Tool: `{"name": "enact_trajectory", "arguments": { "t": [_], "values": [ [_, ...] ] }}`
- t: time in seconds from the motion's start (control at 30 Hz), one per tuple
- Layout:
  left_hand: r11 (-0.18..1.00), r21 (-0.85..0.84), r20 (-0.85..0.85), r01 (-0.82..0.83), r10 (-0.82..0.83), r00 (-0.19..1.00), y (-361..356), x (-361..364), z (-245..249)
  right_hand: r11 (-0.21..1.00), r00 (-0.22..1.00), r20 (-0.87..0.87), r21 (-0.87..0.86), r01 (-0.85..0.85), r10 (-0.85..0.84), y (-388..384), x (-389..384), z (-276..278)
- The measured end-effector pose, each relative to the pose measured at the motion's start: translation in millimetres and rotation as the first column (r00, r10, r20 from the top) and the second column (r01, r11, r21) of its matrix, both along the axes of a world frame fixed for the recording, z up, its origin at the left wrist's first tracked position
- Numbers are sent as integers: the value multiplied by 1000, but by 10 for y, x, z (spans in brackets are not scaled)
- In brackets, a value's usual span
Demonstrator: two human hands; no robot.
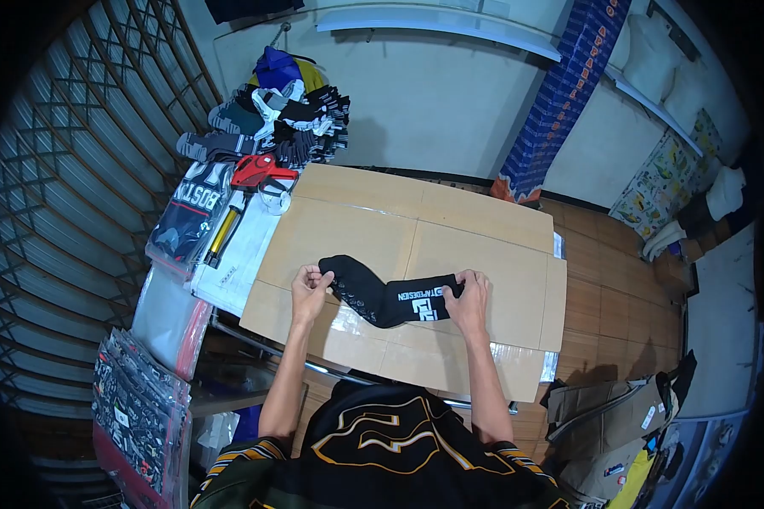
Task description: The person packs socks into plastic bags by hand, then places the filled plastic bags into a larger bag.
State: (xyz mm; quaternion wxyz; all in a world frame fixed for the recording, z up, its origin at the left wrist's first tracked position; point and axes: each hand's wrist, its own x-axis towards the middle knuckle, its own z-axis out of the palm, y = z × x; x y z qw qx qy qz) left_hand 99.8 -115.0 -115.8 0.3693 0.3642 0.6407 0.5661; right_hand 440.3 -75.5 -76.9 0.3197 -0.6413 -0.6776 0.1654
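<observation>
A black sock (pixel 372 297) with white lettering and dark grip dots on its sole lies across the cardboard sheet (pixel 484 246) in front of me. My left hand (pixel 311 288) pinches the toe end between thumb and fingers. At the cuff, my right hand (pixel 469 297) grips the other end, thumb on top near the white print. Between both hands the sock bends at the heel.
Behind on the left is a heap of socks (pixel 289 123). Nearer lie a red tape dispenser (pixel 259 172), a yellow-and-black cutter (pixel 222 233) and a bagged dark "BOSTON" garment (pixel 191 208). Packed garments (pixel 140 416) sit lower left; a cardboard box (pixel 607 420) stands right.
</observation>
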Motion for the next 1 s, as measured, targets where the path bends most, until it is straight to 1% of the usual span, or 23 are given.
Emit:
{"name": "enact_trajectory", "arguments": {
  "t": [0.07,0.1,0.13,0.17,0.2,0.23,0.27,0.3,0.33,0.37,0.4,0.43,0.47,0.53,0.57,0.63,0.77,0.83,0.9,0.97,1.0],
  "values": [
    [1000,22,0,0,0,1000,-15,86,205,998,998,-51,57,-32,35,-2,-4,-6],
    [998,64,91,19,-25,996,-32,122,301,998,998,-53,54,-31,34,-16,-26,47],
    [994,106,180,35,-54,982,-35,140,354,1000,987,-163,-8,-13,12,-39,-45,111],
    [994,102,178,37,-54,982,-16,130,342,997,963,-268,-72,-3,-17,-58,-56,152],
    [993,117,116,10,-24,993,16,112,315,997,963,-269,-75,-1,-19,-56,-44,126],
    [991,134,54,-15,8,999,49,97,288,999,941,-337,-40,14,-27,-46,-26,95],
    [991,133,52,-15,8,999,84,86,261,999,914,-404,-7,32,-32,-42,-6,69],
    [992,125,-23,-28,31,999,121,86,254,999,914,-404,-9,31,-32,-56,10,88],
    [992,120,-97,-41,53,994,148,93,244,997,907,-415,-57,49,-68,-77,33,113],
    [992,119,-98,-40,52,994,165,117,231,992,900,-424,-106,66,-105,-94,55,132],
    [998,69,-24,-11,12,1000,182,152,232,992,899,-425,-106,67,-106,-102,77,109],
    [1000,20,51,22,-23,998,190,173,235,991,911,-397,-113,70,-110,-115,96,65],
    [1000,20,50,24,-24,998,186,168,248,990,923,-368,-119,73,-112,-127,117,19],
    [978,-115,76,176,-168,983,185,169,399,991,929,-355,-120,63,-102,-136,173,-142],
    [978,-115,74,176,-168,983,200,127,397,991,936,-341,-123,50,-90,-132,191,-226],
    [927,-159,63,339,-333,941,209,32,360,989,937,-338,-144,37,-84,-143,194,-175],
    [919,-177,32,353,-353,935,268,-8,341,986,951,-300,-168,16,-67,-151,189,-141],
    [940,-208,-37,272,-285,958,293,18,305,980,958,-276,-197,17,-72,-162,176,-85],
    [946,-187,-37,265,-276,960,277,35,270,974,965,-250,-225,17,-74,-192,132,44],
    [952,-167,-41,255,-265,963,244,38,222,982,982,0,-20,189,-189,-288,-32,312],
    [962,-127,-8,243,-246,969,228,46,177,983,983,0,-21,182,-182,-295,-107,399]
  ]
}}
